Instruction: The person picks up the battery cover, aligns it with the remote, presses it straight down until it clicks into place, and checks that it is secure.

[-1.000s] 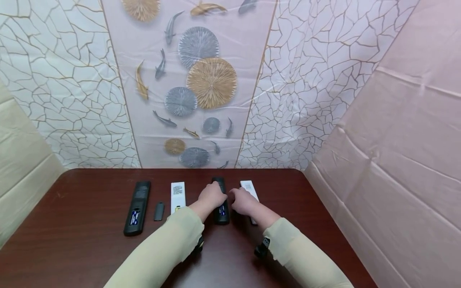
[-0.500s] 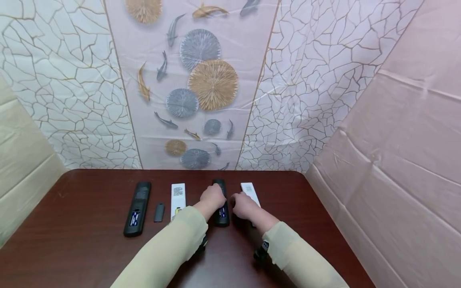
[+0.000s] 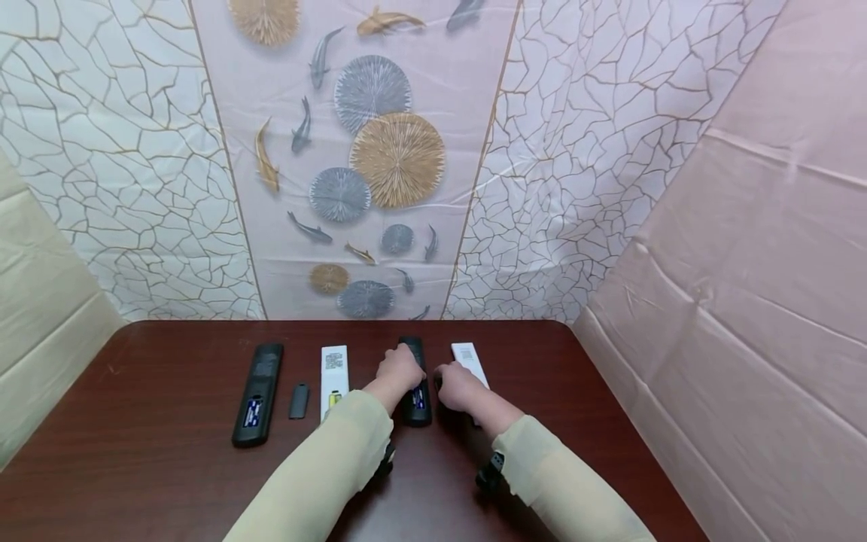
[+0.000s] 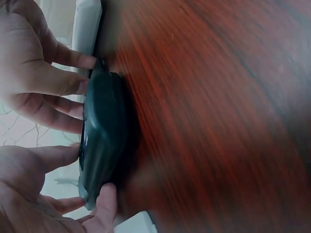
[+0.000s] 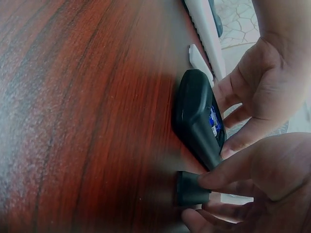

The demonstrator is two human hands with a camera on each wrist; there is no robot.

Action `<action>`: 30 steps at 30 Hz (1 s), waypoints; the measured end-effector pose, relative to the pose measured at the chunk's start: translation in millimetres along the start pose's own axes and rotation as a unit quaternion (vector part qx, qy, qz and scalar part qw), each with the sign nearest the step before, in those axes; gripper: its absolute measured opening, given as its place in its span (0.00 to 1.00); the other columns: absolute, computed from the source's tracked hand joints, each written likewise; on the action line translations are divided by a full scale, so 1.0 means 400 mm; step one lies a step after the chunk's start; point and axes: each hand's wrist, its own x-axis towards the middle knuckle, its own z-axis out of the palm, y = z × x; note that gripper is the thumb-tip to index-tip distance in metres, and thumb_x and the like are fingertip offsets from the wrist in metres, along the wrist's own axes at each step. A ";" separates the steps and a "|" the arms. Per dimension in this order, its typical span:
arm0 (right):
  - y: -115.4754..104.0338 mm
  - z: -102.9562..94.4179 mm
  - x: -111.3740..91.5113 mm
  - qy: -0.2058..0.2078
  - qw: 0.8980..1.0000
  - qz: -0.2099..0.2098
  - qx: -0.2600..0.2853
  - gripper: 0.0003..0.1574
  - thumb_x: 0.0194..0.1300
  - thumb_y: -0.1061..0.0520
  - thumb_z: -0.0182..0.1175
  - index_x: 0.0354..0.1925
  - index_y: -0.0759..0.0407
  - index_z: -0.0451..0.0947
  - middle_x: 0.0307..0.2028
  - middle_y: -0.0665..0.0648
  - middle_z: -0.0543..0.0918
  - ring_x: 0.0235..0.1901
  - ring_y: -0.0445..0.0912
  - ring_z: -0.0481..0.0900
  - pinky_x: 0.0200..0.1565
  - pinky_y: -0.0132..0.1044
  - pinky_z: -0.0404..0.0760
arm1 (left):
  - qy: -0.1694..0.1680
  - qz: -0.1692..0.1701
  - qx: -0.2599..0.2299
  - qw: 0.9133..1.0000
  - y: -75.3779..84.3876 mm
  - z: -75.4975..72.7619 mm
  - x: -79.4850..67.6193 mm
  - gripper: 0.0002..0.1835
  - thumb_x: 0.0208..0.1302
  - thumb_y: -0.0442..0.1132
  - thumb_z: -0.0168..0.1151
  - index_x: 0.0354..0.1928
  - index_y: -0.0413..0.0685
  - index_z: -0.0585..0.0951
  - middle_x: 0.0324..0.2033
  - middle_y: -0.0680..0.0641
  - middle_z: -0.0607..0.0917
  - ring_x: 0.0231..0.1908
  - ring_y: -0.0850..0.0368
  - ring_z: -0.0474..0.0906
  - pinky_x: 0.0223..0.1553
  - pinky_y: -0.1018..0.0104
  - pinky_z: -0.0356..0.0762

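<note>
In the head view my left hand (image 3: 401, 367) holds the upper part of a black remote control (image 3: 416, 410) lying face down on the table. The left wrist view shows its thumb (image 4: 107, 198) and fingers on opposite sides of the remote. Blue batteries (image 5: 214, 121) show in the uncovered compartment. Just right of the remote, my right hand (image 3: 462, 388) pinches a small black battery cover (image 5: 191, 188) between thumb and fingers. The cover is upright, close over the table and apart from the remote. In the head view the right hand hides it.
A white remote (image 3: 470, 357) lies partly under the right forearm. On the left are another black remote (image 3: 260, 384) with batteries showing, a loose dark cover (image 3: 299, 400) and a white remote (image 3: 334, 369) with a yellow battery. A small white cover (image 5: 199, 63) lies nearby.
My right hand has shifted slightly right, away from the black remote. The left hand stays on the remote, and the other things lie where they were.
</note>
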 end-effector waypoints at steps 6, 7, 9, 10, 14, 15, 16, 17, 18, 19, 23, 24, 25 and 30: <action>0.000 0.003 0.001 0.002 1.000 -0.004 -0.012 0.22 0.69 0.65 0.54 0.60 0.58 0.78 0.52 0.60 0.82 0.39 0.47 0.76 0.38 0.41 0.75 | 0.007 -0.003 -0.032 0.999 -0.009 0.006 0.001 0.41 0.64 0.45 0.69 0.71 0.35 0.61 0.61 0.29 0.68 0.54 0.35 0.74 0.52 0.45 0.76; 0.000 0.003 -0.001 0.002 1.000 -0.001 -0.013 0.22 0.69 0.65 0.54 0.60 0.57 0.78 0.52 0.60 0.82 0.39 0.47 0.76 0.38 0.41 0.75 | 0.006 -0.003 -0.036 0.999 -0.011 0.008 0.002 0.41 0.64 0.45 0.69 0.72 0.35 0.61 0.61 0.29 0.68 0.53 0.35 0.74 0.51 0.45 0.76; -0.002 0.003 -0.004 0.001 1.000 0.004 -0.019 0.23 0.69 0.64 0.55 0.61 0.57 0.78 0.54 0.60 0.80 0.41 0.48 0.77 0.38 0.41 0.74 | 0.004 -0.007 -0.046 0.999 -0.015 0.014 0.004 0.42 0.63 0.45 0.69 0.72 0.36 0.60 0.61 0.29 0.68 0.52 0.36 0.75 0.51 0.45 0.77; -0.004 0.003 -0.006 0.001 1.000 0.006 -0.021 0.23 0.69 0.64 0.55 0.61 0.58 0.78 0.56 0.61 0.79 0.43 0.48 0.77 0.39 0.41 0.74 | 0.004 -0.009 -0.051 0.999 -0.017 0.016 0.007 0.43 0.63 0.45 0.69 0.73 0.37 0.59 0.62 0.29 0.68 0.52 0.36 0.75 0.51 0.45 0.77; -0.014 0.000 -0.011 0.000 0.999 0.010 -0.036 0.23 0.70 0.64 0.55 0.61 0.59 0.77 0.60 0.64 0.76 0.50 0.51 0.76 0.42 0.43 0.75 | 0.005 -0.015 -0.072 0.997 -0.019 0.022 0.015 0.45 0.62 0.45 0.70 0.75 0.40 0.57 0.63 0.29 0.66 0.54 0.36 0.74 0.53 0.44 0.75; -0.017 -0.001 -0.012 0.000 0.999 0.011 -0.041 0.23 0.70 0.63 0.55 0.61 0.59 0.77 0.60 0.64 0.75 0.51 0.51 0.76 0.43 0.43 0.75 | 0.006 -0.014 -0.076 0.997 -0.019 0.021 0.016 0.46 0.62 0.45 0.70 0.75 0.40 0.56 0.63 0.29 0.66 0.55 0.36 0.73 0.53 0.44 0.75; -0.018 -0.001 -0.011 0.000 0.999 0.011 -0.043 0.22 0.70 0.63 0.55 0.61 0.59 0.77 0.59 0.64 0.75 0.50 0.51 0.76 0.43 0.44 0.75 | 0.006 -0.013 -0.080 0.997 -0.018 0.021 0.017 0.46 0.62 0.45 0.70 0.75 0.40 0.56 0.63 0.29 0.66 0.56 0.35 0.73 0.55 0.42 0.73; -0.019 -0.002 -0.011 0.000 0.999 0.012 -0.046 0.22 0.70 0.63 0.55 0.61 0.60 0.77 0.59 0.64 0.76 0.50 0.51 0.76 0.43 0.44 0.75 | 0.006 -0.013 -0.085 0.996 -0.016 0.020 0.018 0.46 0.62 0.44 0.70 0.75 0.41 0.55 0.63 0.29 0.66 0.57 0.35 0.72 0.56 0.40 0.72; -0.021 -0.002 -0.010 0.000 0.999 0.011 -0.046 0.22 0.70 0.63 0.55 0.60 0.60 0.77 0.58 0.64 0.76 0.50 0.51 0.76 0.44 0.44 0.75 | 0.005 -0.013 -0.089 0.996 -0.015 0.019 0.019 0.46 0.62 0.44 0.70 0.75 0.41 0.55 0.63 0.29 0.66 0.58 0.34 0.71 0.56 0.40 0.71; -0.021 -0.002 -0.009 0.000 0.999 0.011 -0.045 0.21 0.70 0.63 0.55 0.60 0.60 0.78 0.58 0.63 0.76 0.50 0.50 0.76 0.44 0.44 0.75 | 0.005 -0.011 -0.090 0.996 -0.014 0.019 0.020 0.46 0.62 0.44 0.70 0.75 0.41 0.54 0.64 0.29 0.67 0.59 0.34 0.70 0.57 0.39 0.70; -0.020 0.000 -0.009 0.000 0.999 0.006 -0.039 0.21 0.70 0.63 0.55 0.60 0.60 0.78 0.58 0.63 0.76 0.49 0.50 0.75 0.43 0.43 0.74 | 0.005 -0.008 -0.092 0.996 -0.015 0.019 0.020 0.47 0.62 0.43 0.70 0.76 0.41 0.54 0.64 0.31 0.69 0.62 0.34 0.68 0.58 0.41 0.70; -0.019 0.000 -0.010 0.000 0.999 0.006 -0.037 0.21 0.70 0.64 0.55 0.60 0.60 0.78 0.59 0.63 0.76 0.49 0.50 0.75 0.43 0.43 0.74 | 0.005 -0.005 -0.092 0.996 -0.015 0.019 0.020 0.47 0.62 0.43 0.70 0.76 0.41 0.54 0.64 0.31 0.70 0.62 0.34 0.68 0.58 0.41 0.70; -0.018 0.000 -0.010 0.000 0.999 0.005 -0.036 0.22 0.70 0.64 0.55 0.60 0.60 0.78 0.59 0.63 0.76 0.50 0.50 0.75 0.43 0.42 0.74 | 0.005 -0.005 -0.093 0.996 -0.016 0.020 0.020 0.47 0.62 0.43 0.71 0.75 0.40 0.54 0.63 0.31 0.70 0.62 0.34 0.68 0.58 0.41 0.70; -0.012 -0.001 -0.011 0.000 1.000 -0.004 -0.031 0.23 0.68 0.66 0.56 0.60 0.58 0.78 0.60 0.62 0.76 0.54 0.51 0.75 0.42 0.42 0.73 | 0.005 -0.007 -0.107 0.994 -0.015 0.022 0.017 0.47 0.62 0.43 0.71 0.75 0.40 0.53 0.63 0.30 0.70 0.60 0.36 0.72 0.57 0.42 0.72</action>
